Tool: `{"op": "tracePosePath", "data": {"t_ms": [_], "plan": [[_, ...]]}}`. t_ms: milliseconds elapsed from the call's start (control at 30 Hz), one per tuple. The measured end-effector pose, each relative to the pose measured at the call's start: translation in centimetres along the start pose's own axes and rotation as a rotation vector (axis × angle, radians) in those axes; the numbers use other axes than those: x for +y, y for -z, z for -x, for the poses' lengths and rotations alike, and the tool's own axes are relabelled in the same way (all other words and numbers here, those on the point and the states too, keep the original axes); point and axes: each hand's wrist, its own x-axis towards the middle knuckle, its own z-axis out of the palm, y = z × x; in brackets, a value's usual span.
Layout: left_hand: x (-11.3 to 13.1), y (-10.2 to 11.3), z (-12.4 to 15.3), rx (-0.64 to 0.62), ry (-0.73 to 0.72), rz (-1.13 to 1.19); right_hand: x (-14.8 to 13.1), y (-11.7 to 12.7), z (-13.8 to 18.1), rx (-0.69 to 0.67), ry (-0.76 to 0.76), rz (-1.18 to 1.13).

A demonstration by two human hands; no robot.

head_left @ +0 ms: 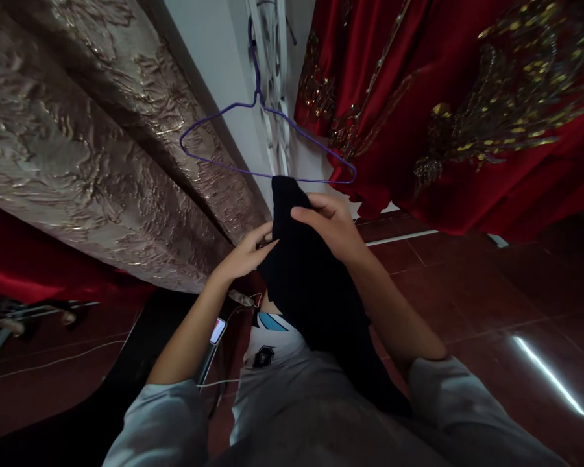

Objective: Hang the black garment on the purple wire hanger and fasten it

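A black cloth garment hangs down in front of my body, its narrow top end level with the lower bar of a purple wire hanger. Whether the cloth goes over that bar or only lies in front of it, I cannot tell. My right hand grips the garment's right edge near the top, thumb on the front and fingers behind. On the opposite edge, slightly lower, my left hand pinches the cloth, with its fingertips partly hidden behind it. The hanger's hook catches on a white metal rack.
Pinkish textured fabric hangs close on the left. Red satin with gold sequins hangs on the right. Below left, a lit phone lies near white cables and a black surface. The floor has dark red tiles.
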Motion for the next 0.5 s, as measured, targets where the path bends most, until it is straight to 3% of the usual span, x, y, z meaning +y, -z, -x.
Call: {"op": "tracePosePath", "data": {"t_ms": [133,267,367,500], "plan": [[0.3,0.0,0.2,-0.163,-0.044,-0.093,0.0,0.8,-0.5,0.078,0.084,0.018],[1.2,-0.7,0.4,-0.326,-0.122,-0.226,-0.6,1.2,-0.7,-0.017,0.081,0.181],[1.1,-0.8,0.5,-0.369,-0.133,-0.428,-1.7,1.4,-0.7,-0.061,0.108,0.247],[-1.0,1.3,0.2,-0.349,-0.051,-0.651,-3.5,2.1,-0.8,0.085,0.180,0.294]]}}
